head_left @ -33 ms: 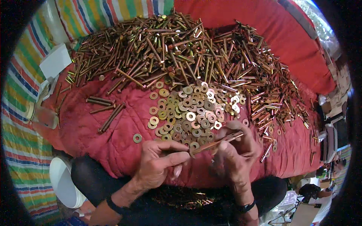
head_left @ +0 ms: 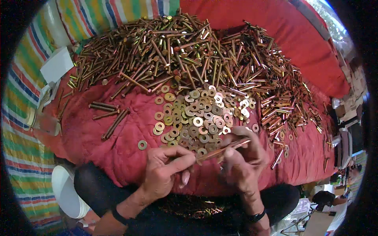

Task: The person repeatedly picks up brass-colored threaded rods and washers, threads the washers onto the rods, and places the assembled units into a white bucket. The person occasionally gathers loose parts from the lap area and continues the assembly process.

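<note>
My right hand [head_left: 246, 161] grips a copper-coloured bolt [head_left: 220, 152] between thumb and fingers, its shaft slanting down to the left. More than one bolt may be in that grip; the fingers partly hide it. My left hand [head_left: 165, 167] is pinched closed, its thumb and index tips meeting at the bolt's lower left end. What sits between those tips is hidden. Just beyond both hands lies a heap of brass-coloured flat washers [head_left: 198, 121] on a red quilted cloth [head_left: 84, 135]. A single washer [head_left: 142, 145] rests apart, left of my left hand.
A large pile of bolts [head_left: 173, 55] spreads behind the washers and down the right side. Several loose bolts [head_left: 115, 124] lie on the left. A white bucket [head_left: 65, 188] stands at lower left, near a clear jar [head_left: 47, 124]. More metal pieces [head_left: 193, 207] lie between my legs.
Both hands and the bolt hold almost the same pose. The whole view has shifted very slightly, with the scene a few pixels further left.
</note>
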A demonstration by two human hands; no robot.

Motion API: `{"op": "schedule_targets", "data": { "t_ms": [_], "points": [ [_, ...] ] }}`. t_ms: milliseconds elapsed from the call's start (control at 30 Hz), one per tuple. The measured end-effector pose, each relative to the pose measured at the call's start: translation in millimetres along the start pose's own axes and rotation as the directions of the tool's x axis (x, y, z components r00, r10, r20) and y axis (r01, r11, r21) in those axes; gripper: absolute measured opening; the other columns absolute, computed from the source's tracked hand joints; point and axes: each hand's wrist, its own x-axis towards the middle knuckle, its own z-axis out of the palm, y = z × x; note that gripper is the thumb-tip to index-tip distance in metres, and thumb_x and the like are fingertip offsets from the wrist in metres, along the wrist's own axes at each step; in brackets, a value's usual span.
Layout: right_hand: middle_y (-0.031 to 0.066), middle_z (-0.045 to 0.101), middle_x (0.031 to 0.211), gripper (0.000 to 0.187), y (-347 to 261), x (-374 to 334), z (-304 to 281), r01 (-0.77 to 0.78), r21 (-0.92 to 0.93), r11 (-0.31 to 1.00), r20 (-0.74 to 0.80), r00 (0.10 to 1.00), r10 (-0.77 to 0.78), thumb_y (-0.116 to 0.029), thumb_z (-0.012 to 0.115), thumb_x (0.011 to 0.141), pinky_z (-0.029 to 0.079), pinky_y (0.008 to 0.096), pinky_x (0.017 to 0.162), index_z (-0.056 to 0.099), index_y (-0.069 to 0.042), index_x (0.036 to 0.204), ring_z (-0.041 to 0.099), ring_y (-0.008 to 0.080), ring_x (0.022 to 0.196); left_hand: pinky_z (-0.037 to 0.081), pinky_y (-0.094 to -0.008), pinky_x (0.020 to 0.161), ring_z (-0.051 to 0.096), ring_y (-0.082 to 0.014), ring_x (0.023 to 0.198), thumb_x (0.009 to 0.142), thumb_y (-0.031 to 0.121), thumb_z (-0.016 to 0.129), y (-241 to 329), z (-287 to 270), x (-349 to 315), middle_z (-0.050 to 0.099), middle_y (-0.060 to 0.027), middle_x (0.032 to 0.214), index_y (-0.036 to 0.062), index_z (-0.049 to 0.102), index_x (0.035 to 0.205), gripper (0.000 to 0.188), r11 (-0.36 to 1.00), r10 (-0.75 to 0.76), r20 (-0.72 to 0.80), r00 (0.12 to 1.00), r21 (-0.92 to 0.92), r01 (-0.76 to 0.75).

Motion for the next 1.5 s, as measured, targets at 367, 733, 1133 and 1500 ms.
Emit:
{"op": "schedule_targets", "data": {
  "t_ms": [367,733,1133,1500],
  "points": [
    [0.0181,0.066,0.094,0.034,11,-2,25,0.352,-0.578,0.736,0.310,0.929,-0.202,-0.016,0.068,0.099,0.055,0.0379,0.066,0.067,0.005,0.127,0.070,0.0279,0.082,0.055,-0.0252,0.063,0.068,-0.0127,0.073,0.097,0.020,0.066,5,10,6,0.072,-0.0090,0.089,-0.0061,0.068,0.120,0.035,0.988,0.051,-0.067,0.996,0.147,-0.041],
    [0.0125,0.072,0.094,0.023,13,50,-72,0.064,-0.911,0.408,-0.015,0.982,-0.187,-0.012,0.077,0.087,0.055,0.0366,0.074,0.073,0.001,0.105,0.071,0.0265,0.083,0.049,-0.0269,0.056,0.063,-0.0152,0.059,0.087,0.004,0.074,-8,5,8,0.070,-0.0106,0.077,-0.0060,0.075,0.103,0.019,0.963,0.130,0.037,0.991,0.232,-0.135],
    [0.0143,0.069,0.104,0.027,11,50,-62,0.081,-0.775,0.627,-0.013,0.989,-0.144,-0.013,0.073,0.091,0.055,0.0361,0.077,0.072,-0.001,0.115,0.070,0.0270,0.089,0.032,-0.0207,0.045,0.049,-0.0036,0.051,0.090,0.015,0.078,5,11,5,0.065,-0.0001,0.068,-0.0019,0.078,0.101,0.020,0.966,-0.042,-0.071,0.997,0.250,0.059],
    [0.0107,0.073,0.084,0.029,-19,25,-18,-0.246,-0.310,0.918,-0.060,0.969,0.239,-0.005,0.073,0.092,0.052,0.0274,0.059,0.069,0.008,0.117,0.064,0.0153,0.060,0.032,-0.0206,0.043,0.051,-0.0060,0.050,0.090,0.018,0.077,10,3,6,0.065,-0.0025,0.067,-0.0028,0.077,0.093,0.021,0.980,-0.064,-0.066,0.996,0.183,0.076]
  ]
}}
